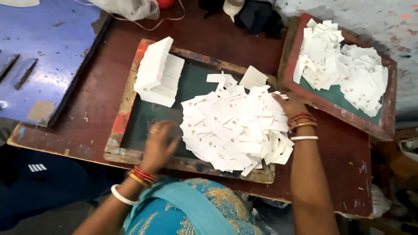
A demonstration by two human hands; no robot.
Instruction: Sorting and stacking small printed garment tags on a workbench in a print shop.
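A wooden-framed green tray lies on a dark red table. A big loose heap of small white paper labels covers its right half. A neat stack of the same labels leans at its upper left. My left hand rests flat on the green surface at the heap's left edge, fingers spread. At the heap's right edge my right hand presses into the labels, its fingers partly hidden among them. Both wrists wear bangles.
A second framed tray with more loose white labels sits tilted at the upper right. A blue board lies to the left. Dark cloth and a pale plastic bag lie at the table's far edge.
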